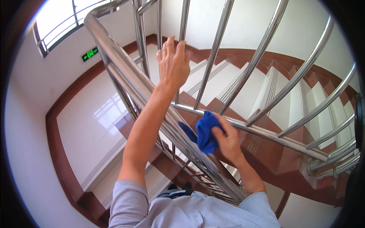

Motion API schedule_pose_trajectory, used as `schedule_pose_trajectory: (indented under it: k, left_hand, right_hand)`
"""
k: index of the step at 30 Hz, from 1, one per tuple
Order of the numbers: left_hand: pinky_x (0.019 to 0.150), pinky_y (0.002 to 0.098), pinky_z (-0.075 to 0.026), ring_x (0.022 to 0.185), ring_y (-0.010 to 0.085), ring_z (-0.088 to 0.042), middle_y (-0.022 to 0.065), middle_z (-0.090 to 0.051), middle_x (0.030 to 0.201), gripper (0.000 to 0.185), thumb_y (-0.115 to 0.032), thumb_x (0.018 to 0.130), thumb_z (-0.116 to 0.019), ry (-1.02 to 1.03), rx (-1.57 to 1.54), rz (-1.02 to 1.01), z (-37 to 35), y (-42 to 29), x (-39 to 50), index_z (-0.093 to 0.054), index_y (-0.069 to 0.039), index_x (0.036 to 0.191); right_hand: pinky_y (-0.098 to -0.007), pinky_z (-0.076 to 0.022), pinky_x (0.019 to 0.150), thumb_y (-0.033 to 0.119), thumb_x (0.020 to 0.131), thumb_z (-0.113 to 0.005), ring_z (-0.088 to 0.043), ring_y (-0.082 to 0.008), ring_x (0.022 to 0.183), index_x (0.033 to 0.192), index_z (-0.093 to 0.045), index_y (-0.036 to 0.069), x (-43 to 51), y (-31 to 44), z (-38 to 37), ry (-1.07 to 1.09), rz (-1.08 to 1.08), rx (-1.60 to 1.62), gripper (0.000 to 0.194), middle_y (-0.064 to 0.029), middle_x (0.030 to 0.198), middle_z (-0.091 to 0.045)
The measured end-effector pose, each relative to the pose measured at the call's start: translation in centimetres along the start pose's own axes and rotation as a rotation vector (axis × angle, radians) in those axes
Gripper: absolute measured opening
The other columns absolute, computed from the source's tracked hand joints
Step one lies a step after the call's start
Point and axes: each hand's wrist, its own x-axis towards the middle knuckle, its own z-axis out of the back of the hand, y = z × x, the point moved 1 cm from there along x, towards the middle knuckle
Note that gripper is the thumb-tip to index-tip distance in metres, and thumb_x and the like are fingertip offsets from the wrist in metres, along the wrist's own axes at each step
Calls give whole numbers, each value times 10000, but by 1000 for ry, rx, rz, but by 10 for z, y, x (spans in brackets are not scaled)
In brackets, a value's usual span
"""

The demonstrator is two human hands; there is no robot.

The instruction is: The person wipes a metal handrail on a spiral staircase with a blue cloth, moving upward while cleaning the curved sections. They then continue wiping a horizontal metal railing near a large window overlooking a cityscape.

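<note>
My right hand (pixel 228 138) holds a bunched blue cloth (pixel 207 132) beside the sloping metal handrail (pixel 137 79), whose polished surface mirrors the blue. Whether the cloth touches the rail is hard to tell. Farther up, my left hand (pixel 174 62) is stretched out with its fingers apart, near the upright metal balusters (pixel 218 42) of the stair railing. It holds nothing that I can see, and whether its fingertips touch a baluster cannot be told. My left forearm passes over the handrail. A horizontal lower rail (pixel 256 129) joins the feet of the balusters.
Curved stairs (pixel 236 77) with pale treads and red-brown edges lie behind the balusters. At the left is a pale landing (pixel 85 114) with steps below it. A green lit exit sign (pixel 89 54) hangs on the wall under a barred window (pixel 65 20).
</note>
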Motion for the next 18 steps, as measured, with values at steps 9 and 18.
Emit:
schedule_pose_trajectory:
  k: [9,18]
  left_hand:
    - [1201,615,-396,1478,486,-552,297,-509,1647,432,-255,1076,-710,106,51,33,-2,8,-6,-649,-81,1468]
    - [1175,681,-383,1469,467,-554,269,-480,1657,445,-290,1078,-690,240,118,72,-6,16,-10,-651,-73,1464]
  right_hand:
    - [-528,-546,1025,282,926,-870,-667,-474,1165,1558,-614,43,-64,-4,-50,36,257,-381,722,-294,1431,-629]
    - [-528,-576,945,246,871,-910,-686,-463,1093,1537,-624,36,-67,-2,-55,-29,301,-461,754,-276,1385,-649]
